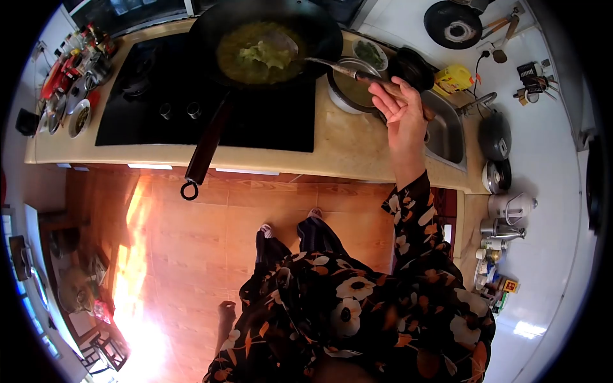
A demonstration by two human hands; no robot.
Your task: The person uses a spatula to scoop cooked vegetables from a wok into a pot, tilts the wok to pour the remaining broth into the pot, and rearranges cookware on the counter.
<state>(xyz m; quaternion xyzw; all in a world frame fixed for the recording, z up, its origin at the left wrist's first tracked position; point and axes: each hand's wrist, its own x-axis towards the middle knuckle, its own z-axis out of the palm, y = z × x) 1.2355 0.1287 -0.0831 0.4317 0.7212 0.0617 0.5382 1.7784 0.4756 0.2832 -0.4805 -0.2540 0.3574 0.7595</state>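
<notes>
My right hand point(403, 108) grips the wooden handle of a ladle point(377, 78), with some of its fingers loosely extended. The ladle's thin metal neck reaches left into a black wok point(325, 38). Its rounded metal head lies among pale green pieces of food point(265, 56) in yellowish liquid. The wok sits on a black glass hob point(274, 118), and its long dark handle point(211, 137) points toward me. My left hand point(227, 311) hangs low by my side, away from the counter. It is in shadow, and its fingers are unclear.
Beneath my right forearm is a pot point(341, 96), with a bowl of greens point(370, 54) behind it. A sink point(450, 131) and a yellow jug point(454, 79) are at the right. Bottles point(96, 41) and a small bowl point(80, 120) stand left of the hob.
</notes>
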